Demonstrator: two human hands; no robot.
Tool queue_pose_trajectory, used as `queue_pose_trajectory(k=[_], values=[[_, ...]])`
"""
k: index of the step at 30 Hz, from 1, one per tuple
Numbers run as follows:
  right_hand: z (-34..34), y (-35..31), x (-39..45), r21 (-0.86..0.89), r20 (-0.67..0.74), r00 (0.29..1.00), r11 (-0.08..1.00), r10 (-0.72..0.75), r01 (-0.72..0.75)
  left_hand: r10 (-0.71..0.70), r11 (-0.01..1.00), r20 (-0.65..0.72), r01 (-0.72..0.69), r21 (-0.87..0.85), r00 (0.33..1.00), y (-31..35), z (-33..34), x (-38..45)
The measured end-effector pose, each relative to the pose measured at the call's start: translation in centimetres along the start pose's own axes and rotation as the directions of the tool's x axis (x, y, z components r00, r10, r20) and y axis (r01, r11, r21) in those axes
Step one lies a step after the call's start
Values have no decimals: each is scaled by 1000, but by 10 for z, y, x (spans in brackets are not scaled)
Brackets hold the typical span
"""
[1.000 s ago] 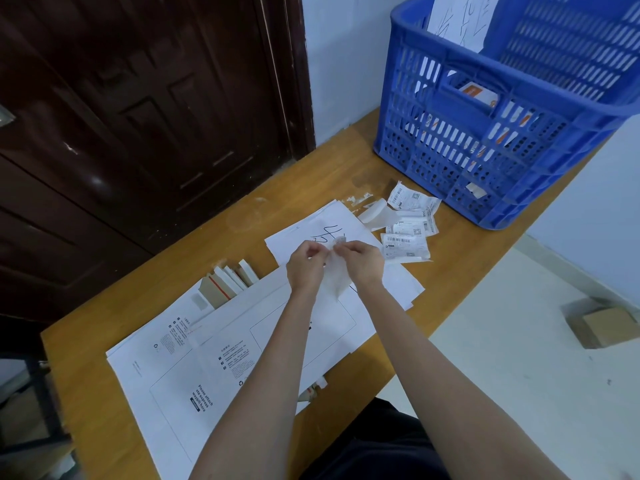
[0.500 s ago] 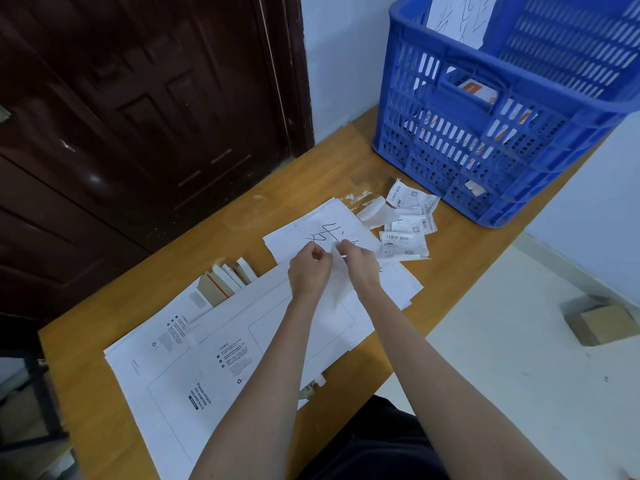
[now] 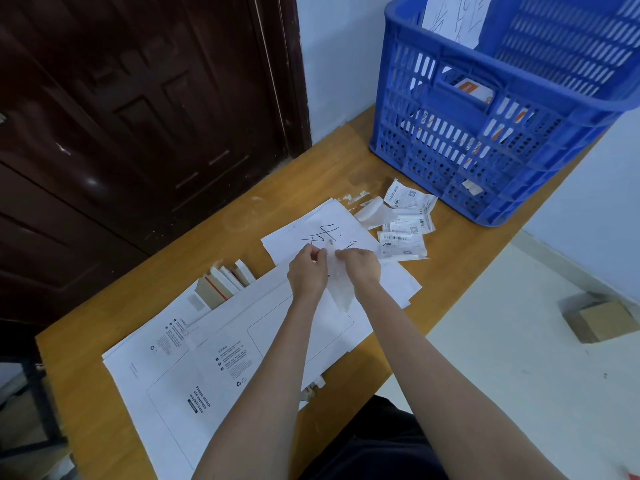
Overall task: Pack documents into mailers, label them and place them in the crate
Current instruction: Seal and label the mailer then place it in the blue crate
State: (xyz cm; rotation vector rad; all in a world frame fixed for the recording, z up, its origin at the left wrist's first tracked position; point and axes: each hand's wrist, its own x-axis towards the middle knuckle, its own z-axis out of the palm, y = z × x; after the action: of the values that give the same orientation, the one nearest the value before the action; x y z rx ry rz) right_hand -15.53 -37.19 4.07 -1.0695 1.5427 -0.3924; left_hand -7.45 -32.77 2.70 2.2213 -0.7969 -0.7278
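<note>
A thin white label (image 3: 341,285) hangs between the two hands above the desk (image 3: 346,168), its upper end caught between them and its lower part drooping in front of the right wrist. The left hand (image 3: 306,271) pinches the upper left edge with curled fingers, and the right hand (image 3: 360,266) pinches the upper right edge in the same way; the two sets of fingertips sit just beside each other. Whether the label is being peeled from a backing cannot be told.

Directly under the hands lies a large white mailer (image 3: 221,362), flat on the desk, with printed text and an outlined box on its face. More white mailers are stacked beneath it, their edges showing at the left and lower sides. Just beyond the hands lies a white sheet of paper (image 3: 325,230) with dark handwritten strokes, resting on a few other sheets. To the right of that sheet sits a small pile of printed barcode labels (image 3: 403,233), with some crumpled backing strips (image 3: 372,213) beside them.

Left of the hands, a row of small cardboard envelopes (image 3: 225,284) stands on edge behind the mailers. At the far right end of the desk stands a blue plastic crate (image 3: 485,133) with slotted walls; white and orange packages show through the slots, and a white sheet with handwriting leans inside it. A dark wooden door (image 3: 138,116) stands behind the desk, and a small cardboard box (image 3: 602,320) sits on the floor to the right.
</note>
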Motion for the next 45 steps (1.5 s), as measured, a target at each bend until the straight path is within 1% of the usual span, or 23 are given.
queue_pose_trajectory(k=[2,3,6,9,11,13,15,16,18,21,22,24,26,28,29,30,32,34,35,38,42,45], values=[[-2,1,-1,60,11,997,995,82,-82,-40,999,12,40,-28,999,-2,1,-1],[-3,2,-1,63,16,995,993,100,-101,-53,998,12,53,-39,999,-2,2,-2],[-3,1,-4,15,1,996,996,86,-86,-41,996,19,42,-75,999,-3,5,-3],[-2,1,-5,-13,4,999,999,33,-33,-14,996,26,16,-84,1000,1,5,-4],[-1,3,-5,-79,-2,999,996,-47,47,-10,996,16,11,-87,1000,4,3,-4],[1,6,-4,-161,-12,988,976,-153,149,-43,995,1,43,-88,999,8,3,-5],[5,6,-4,-186,-20,975,959,-223,216,-97,993,-13,96,-69,995,11,5,-5],[7,6,-5,-184,-21,969,953,-248,240,-111,994,-24,111,-24,994,12,6,-6],[11,6,-7,-187,-28,961,945,-277,267,-110,993,-45,112,39,993,13,9,-6],[12,7,-6,-190,-43,958,944,-284,271,-60,998,-68,59,-7,996,13,11,-4],[12,7,-5,-182,-44,960,947,-277,265,-43,999,-76,40,-31,996,13,11,-4],[11,6,-3,-124,-46,974,968,-224,217,-55,994,-92,46,-101,994,13,11,-4],[10,7,0,34,-39,993,993,-110,112,-118,971,-79,98,-217,990,10,13,-1],[8,8,2,199,-5,1000,980,20,-19,-187,930,-36,165,-327,982,7,15,1],[6,9,3,232,6,999,971,51,-51,-211,916,-17,192,-352,977,6,15,3],[5,11,4,223,7,998,973,57,-58,-226,911,0,211,-353,974,5,14,3],[2,11,5,149,-8,999,988,35,-33,-240,928,34,240,-285,970,7,13,4],[1,11,6,88,-26,999,996,23,-21,-246,955,55,252,-156,968,11,13,1],[0,10,7,62,-36,999,998,22,-19,-232,966,45,235,-104,972,13,14,-1],[2,9,8,7,-55,998,1000,19,-18,-103,995,-17,103,-3,995,17,18,-7],[5,8,8,124,-57,998,992,26,-19,100,981,-10,-97,167,995,11,22,-9],[5,9,9,153,-70,998,988,8,3,203,954,-35,-190,233,979,6,25,-12]])
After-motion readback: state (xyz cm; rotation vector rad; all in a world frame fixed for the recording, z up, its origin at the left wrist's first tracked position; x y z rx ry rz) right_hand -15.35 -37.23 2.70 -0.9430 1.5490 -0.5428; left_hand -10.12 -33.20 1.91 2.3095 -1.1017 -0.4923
